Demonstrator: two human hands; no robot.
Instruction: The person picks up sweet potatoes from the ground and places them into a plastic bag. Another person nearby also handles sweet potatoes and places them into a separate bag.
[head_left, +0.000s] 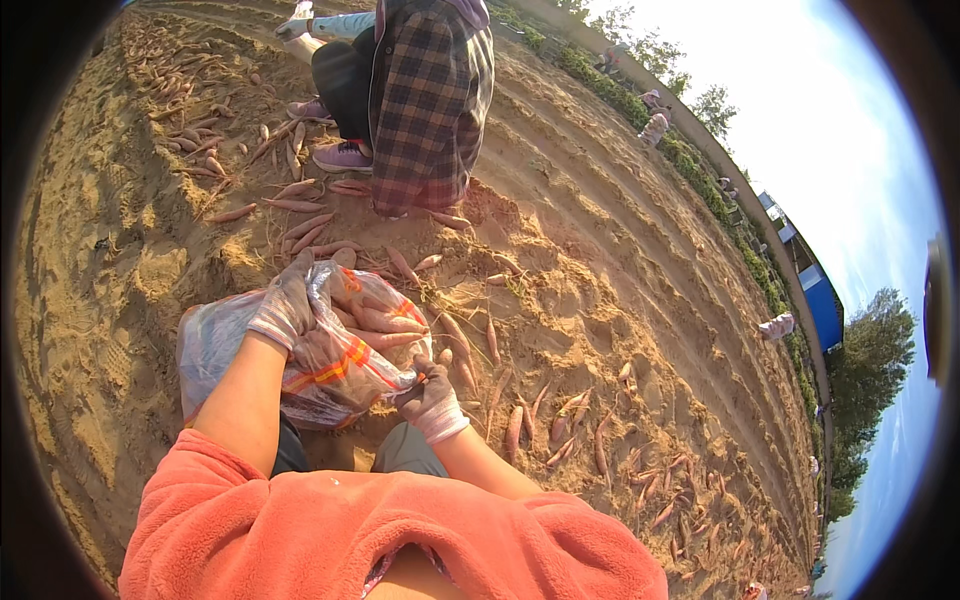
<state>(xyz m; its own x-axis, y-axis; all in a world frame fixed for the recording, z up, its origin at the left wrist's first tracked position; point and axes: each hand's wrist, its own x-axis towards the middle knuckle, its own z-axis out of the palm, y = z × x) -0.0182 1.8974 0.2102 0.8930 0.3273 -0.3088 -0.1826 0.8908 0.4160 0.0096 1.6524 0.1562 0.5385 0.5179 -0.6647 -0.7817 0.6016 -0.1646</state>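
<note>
A clear plastic bag with orange and yellow stripes lies on the sandy ground in front of my knees. Its mouth faces right, and several pinkish sweet potatoes show inside. My left hand, in a dirty knitted work glove, grips the upper edge of the bag's mouth. On the lower right of that mouth, my gloved right hand pinches the plastic edge. Loose sweet potatoes lie on the soil just beyond the bag. Parts of the fingers of both hands are hidden.
A co-worker in a plaid garment crouches ahead, close to the bag. Sweet potatoes lie scattered from the far left pile to the near right. Ridged soil stretches to the right, with other people and filled sacks farther off.
</note>
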